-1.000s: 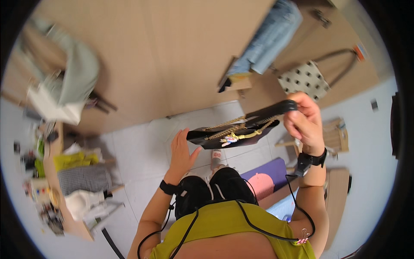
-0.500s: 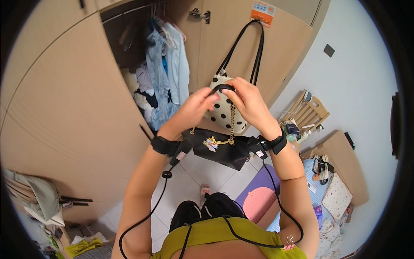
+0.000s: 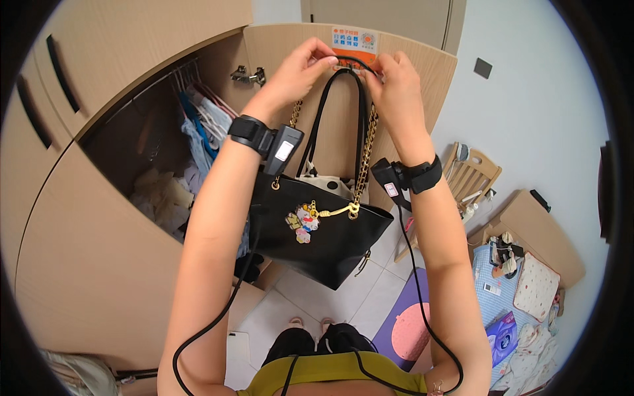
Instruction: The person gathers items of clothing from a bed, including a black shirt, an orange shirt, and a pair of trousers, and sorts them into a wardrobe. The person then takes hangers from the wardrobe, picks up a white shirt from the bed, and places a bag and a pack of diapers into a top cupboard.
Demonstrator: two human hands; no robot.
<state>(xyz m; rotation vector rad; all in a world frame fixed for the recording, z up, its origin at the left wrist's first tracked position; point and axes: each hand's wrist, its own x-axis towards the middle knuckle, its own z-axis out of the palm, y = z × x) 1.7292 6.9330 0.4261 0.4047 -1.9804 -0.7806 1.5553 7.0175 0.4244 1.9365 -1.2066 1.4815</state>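
A black handbag (image 3: pixel 330 247) with gold chain straps and a colourful charm (image 3: pixel 304 221) hangs from my raised hands. My left hand (image 3: pixel 300 71) pinches the left end of its black strap section (image 3: pixel 354 59). On the strap's right end, my right hand (image 3: pixel 399 86) is closed. The strap is at the top of the wardrobe door (image 3: pixel 426 79), by an orange and white sticker (image 3: pixel 354 43). Below the strap, a tote's black handles (image 3: pixel 362 125) hang on that door. The handbag hides most of the tote's white body with black dots (image 3: pixel 323 183).
The open wardrobe at left holds hanging clothes (image 3: pixel 205 125) and a heap of garments (image 3: pixel 162 198). A wooden chair (image 3: pixel 479 168) stands by the right wall. Lower right is a bed with a pillow (image 3: pixel 536 285). A purple mat (image 3: pixel 401 300) lies on the tiled floor.
Both hands have lifted the handbag higher, up to the door's top edge. The handbag now covers most of the dotted tote. The view has shifted, showing more of the door top.
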